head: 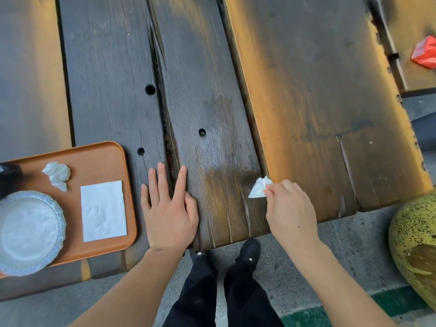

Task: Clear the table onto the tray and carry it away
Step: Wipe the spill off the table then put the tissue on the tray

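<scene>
An orange tray (pixel 99 154) lies at the table's near left edge. On it are a pale blue-rimmed plate (pixel 28 230), a flat white napkin (pixel 103 210), a crumpled tissue (pixel 57 174) and part of a dark object (pixel 8 178) at the frame's left edge. My left hand (pixel 168 208) rests flat on the wooden table (pixel 306 102), fingers spread, just right of the tray. My right hand (pixel 287 206) pinches a small white tissue (pixel 258 187) near the table's front edge. A wet-looking patch marks the plank between my hands.
A red packet (pixel 424 51) lies at the far right on a separate plank. A large yellow-green speckled round object (pixel 417 244) stands on the ground at the right. The planks have gaps and bolt holes. My legs and black shoes are below the table edge.
</scene>
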`<control>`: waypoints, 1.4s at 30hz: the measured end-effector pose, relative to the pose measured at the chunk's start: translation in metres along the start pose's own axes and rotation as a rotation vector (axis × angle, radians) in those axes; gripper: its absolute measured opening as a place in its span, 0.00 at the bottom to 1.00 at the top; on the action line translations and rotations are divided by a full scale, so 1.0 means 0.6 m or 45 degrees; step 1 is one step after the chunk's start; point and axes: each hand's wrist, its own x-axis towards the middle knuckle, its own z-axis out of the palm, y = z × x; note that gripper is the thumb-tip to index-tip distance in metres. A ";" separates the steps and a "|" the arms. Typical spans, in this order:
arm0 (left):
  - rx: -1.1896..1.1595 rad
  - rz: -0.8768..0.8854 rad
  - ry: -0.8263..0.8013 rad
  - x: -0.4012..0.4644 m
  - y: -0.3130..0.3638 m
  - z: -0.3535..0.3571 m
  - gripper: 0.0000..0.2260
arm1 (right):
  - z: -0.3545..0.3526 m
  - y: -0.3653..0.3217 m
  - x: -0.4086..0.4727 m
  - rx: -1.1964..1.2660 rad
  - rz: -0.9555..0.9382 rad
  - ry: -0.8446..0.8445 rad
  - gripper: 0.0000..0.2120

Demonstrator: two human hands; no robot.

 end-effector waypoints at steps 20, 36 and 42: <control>0.013 0.001 0.008 0.003 0.001 -0.001 0.26 | 0.025 -0.014 0.021 0.157 -0.595 0.092 0.02; 0.020 0.003 -0.061 0.001 0.000 -0.004 0.27 | 0.026 -0.053 -0.007 0.217 -0.849 -0.278 0.07; 0.024 0.018 -0.054 0.001 -0.003 -0.002 0.28 | 0.013 -0.059 0.114 0.121 -1.136 -0.206 0.04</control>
